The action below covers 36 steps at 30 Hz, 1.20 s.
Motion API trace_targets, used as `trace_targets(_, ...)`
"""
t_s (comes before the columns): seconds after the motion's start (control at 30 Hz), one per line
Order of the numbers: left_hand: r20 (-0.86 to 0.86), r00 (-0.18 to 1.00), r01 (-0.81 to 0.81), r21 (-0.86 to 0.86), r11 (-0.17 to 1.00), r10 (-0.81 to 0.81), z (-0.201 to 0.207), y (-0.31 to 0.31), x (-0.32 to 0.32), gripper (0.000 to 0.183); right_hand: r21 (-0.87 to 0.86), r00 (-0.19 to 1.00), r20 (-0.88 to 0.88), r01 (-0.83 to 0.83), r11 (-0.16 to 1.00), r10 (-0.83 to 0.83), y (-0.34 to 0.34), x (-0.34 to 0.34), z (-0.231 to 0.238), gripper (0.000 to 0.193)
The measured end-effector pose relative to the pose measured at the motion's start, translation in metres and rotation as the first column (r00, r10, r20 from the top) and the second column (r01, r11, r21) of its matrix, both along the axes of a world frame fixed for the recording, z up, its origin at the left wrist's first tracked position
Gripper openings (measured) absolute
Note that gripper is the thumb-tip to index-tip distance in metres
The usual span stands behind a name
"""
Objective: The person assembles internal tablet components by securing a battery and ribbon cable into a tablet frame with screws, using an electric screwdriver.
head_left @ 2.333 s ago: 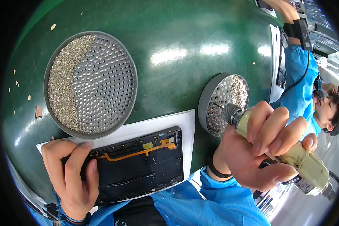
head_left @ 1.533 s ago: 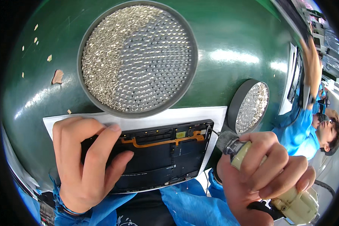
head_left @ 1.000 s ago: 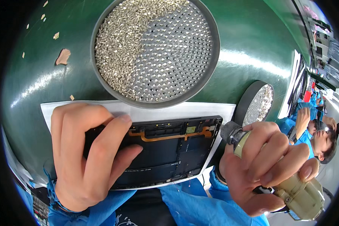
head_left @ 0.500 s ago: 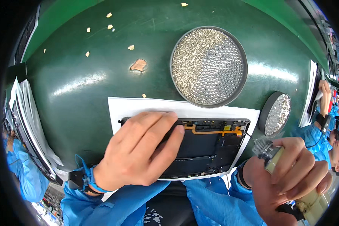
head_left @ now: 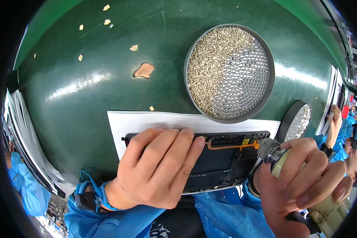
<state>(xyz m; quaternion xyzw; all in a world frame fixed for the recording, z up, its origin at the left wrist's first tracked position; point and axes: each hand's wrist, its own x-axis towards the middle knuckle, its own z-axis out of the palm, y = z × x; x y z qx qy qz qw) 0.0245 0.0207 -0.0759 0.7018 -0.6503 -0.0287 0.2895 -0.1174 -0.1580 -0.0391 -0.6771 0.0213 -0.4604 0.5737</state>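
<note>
An opened tablet [head_left: 210, 162] with a dark inside and an orange flex cable [head_left: 230, 148] lies in front of me on a white sheet [head_left: 158, 119]. My left hand [head_left: 154, 166] rests across its left part, fingers bent over the far edge and thumb beside the cable's left end. In my right hand [head_left: 301, 178] is a pale electric screwdriver [head_left: 281, 160], gripped with the fingers wrapped round its body. Its dark knurled nose points at the tablet's far right corner. The bit's tip is too hard to make out there, so I cannot tell whether it touches.
Beyond the tablet stands a round screw tray [head_left: 270, 85], part filled with small screws. A smaller tilted dish [head_left: 287, 123] of silvery pieces is at the right. Yellowish scraps and a bare brown patch [head_left: 144, 70] mark the green table. Stacked panels [head_left: 29, 139] stand left; co-workers sit on both sides.
The screwdriver has moved left to the tablet's far right corner. My left hand keeps its hold on the tablet. The whole view has shifted slightly.
</note>
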Motion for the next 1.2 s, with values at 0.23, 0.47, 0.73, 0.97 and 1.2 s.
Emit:
trace_targets(0.23,0.139,0.985,-0.099,-0.003,0.995,0.098,-0.002,0.002,-0.014,0.030,-0.080,0.965,-0.256,-0.084,0.993,0.061,-0.002,0.007,0.033,0.066)
trace_targets(0.47,0.031,0.992,-0.120,0.012,0.993,0.119,0.000,0.006,-0.007,0.024,-0.021,1.000,0.012,0.016,1.000,-0.015,0.006,0.032,-0.008,0.073)
trace_targets(0.73,-0.049,0.982,-0.181,0.036,0.983,0.183,0.002,0.010,-0.006,0.023,-0.058,0.997,0.007,-0.078,0.995,0.079,-0.002,0.049,-0.014,0.071)
trace_targets(0.97,-0.045,0.985,-0.162,0.059,0.985,0.165,0.001,0.011,-0.006,0.024,-0.084,0.985,0.044,-0.160,0.984,0.164,-0.003,0.051,-0.019,0.070)
trace_targets(1.2,-0.017,0.986,-0.163,0.068,0.984,0.165,0.003,0.014,-0.006,0.022,-0.086,0.986,-0.007,-0.168,0.982,0.168,0.001,0.051,-0.014,0.069)
